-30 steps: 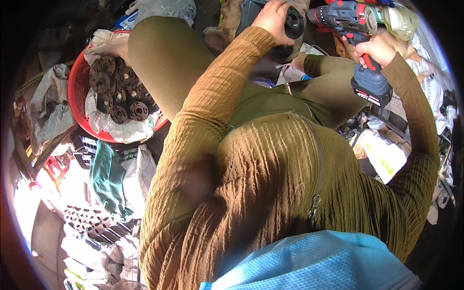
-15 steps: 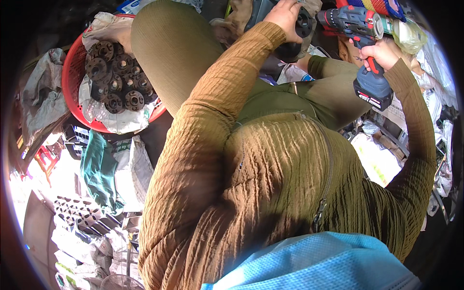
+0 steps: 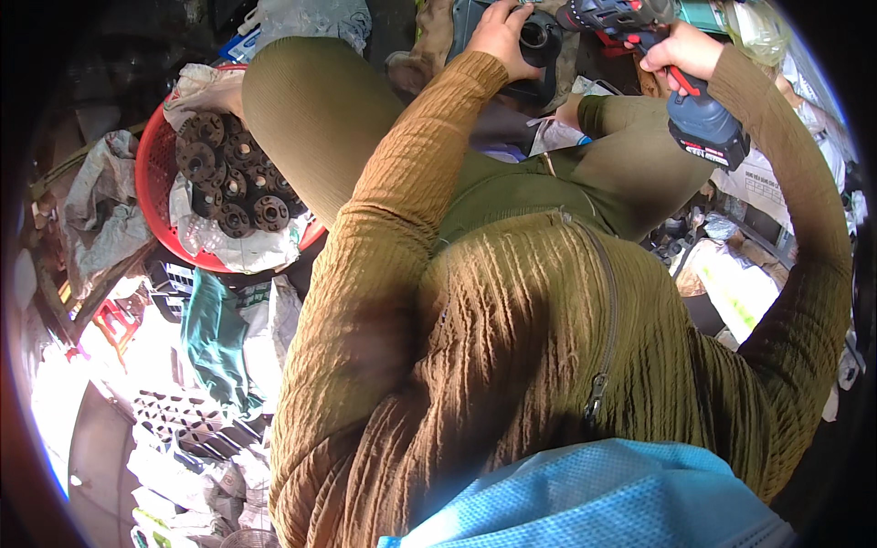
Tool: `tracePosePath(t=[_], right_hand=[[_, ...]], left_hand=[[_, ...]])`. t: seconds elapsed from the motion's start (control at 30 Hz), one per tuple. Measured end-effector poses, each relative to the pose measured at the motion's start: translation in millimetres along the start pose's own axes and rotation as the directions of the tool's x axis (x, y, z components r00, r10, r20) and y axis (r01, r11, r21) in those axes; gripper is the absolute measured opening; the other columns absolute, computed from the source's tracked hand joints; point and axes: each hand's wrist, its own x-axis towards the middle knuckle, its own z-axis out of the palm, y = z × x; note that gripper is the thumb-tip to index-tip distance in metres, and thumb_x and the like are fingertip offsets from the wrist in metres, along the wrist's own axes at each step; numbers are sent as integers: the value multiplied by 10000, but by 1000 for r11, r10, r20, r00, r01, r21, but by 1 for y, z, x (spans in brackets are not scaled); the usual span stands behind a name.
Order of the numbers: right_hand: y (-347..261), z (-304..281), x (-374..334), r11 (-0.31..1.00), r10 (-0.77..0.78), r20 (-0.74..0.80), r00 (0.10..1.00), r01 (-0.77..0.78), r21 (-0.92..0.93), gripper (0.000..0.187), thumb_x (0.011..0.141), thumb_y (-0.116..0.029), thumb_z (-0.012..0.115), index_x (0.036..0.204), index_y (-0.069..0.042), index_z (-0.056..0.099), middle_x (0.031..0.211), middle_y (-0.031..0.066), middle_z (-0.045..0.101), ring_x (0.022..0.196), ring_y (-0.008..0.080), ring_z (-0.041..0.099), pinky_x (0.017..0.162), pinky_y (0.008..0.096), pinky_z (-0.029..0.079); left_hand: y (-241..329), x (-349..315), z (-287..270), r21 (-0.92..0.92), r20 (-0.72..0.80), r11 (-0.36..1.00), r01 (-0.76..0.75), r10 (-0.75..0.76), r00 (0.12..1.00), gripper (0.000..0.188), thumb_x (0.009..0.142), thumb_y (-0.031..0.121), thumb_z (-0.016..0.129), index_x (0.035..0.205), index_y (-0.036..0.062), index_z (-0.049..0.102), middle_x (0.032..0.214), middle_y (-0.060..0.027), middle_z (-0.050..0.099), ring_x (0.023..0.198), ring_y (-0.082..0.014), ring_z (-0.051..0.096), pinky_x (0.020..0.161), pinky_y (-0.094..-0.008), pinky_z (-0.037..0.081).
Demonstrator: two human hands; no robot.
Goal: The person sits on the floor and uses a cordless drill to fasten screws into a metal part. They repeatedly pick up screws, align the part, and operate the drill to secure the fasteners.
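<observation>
Left hand [image 3: 500, 41] clasps dark round part [image 3: 541, 46], far; right hand [image 3: 683, 53] grips drill [image 3: 703, 117], far right. Loose clasp could let part twist.

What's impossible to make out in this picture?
In the head view:
- Drill: top cut off by the upper edge; handle partly covered by the right hand.
- Black round part: left side hidden by the left hand.
- Dark discs: lower ones in the red basket hidden beneath others.
- Far left: detail washed out by glare.
</observation>
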Motion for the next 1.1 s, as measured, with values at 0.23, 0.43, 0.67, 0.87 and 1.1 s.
tracePosePath(t=[0.23,0.43,0.67,0.87,1.1], right_hand=[[-37,-1,-6,970,235,90,968,-227,-84,207,786,-134,716,906,13,634,643,131,634,495,204,622,463,333,545],[-34,-1,-16,964,177,-97,979,-192,-181,223,775,-169,737,761,29,637,638,120,627,500,201,621,476,331,549],[-35,-3,-16,969,151,-83,985,-164,-183,202,774,-167,739,755,7,639,636,94,613,503,181,616,475,326,549],[-30,-7,-13,972,134,-77,988,-146,-186,168,769,-143,719,802,-2,633,626,87,601,490,176,604,456,324,534],[-29,-7,-6,970,118,-67,991,-130,-205,175,759,-129,700,845,2,624,618,84,590,476,168,591,438,319,519]], left_hand=[[7,6,0,200,146,977,79,-110,983,1071,441,279,881,1374,20,424,1356,-228,402,1276,-392,382,1086,-415,341],[14,4,0,192,173,970,147,-181,968,1081,445,266,888,1384,20,414,1355,-244,398,1268,-402,388,1073,-416,353],[10,-10,11,215,60,971,103,-118,991,1053,503,363,880,1392,57,407,1394,-168,357,1319,-323,330,1095,-397,340],[0,-4,8,45,51,998,51,-53,997,1032,463,249,865,1369,21,427,1337,-244,405,1231,-414,424,1035,-426,394],[-5,-5,9,19,36,999,34,-35,999,1026,469,241,856,1377,37,424,1337,-235,405,1232,-412,424,1037,-431,389]])
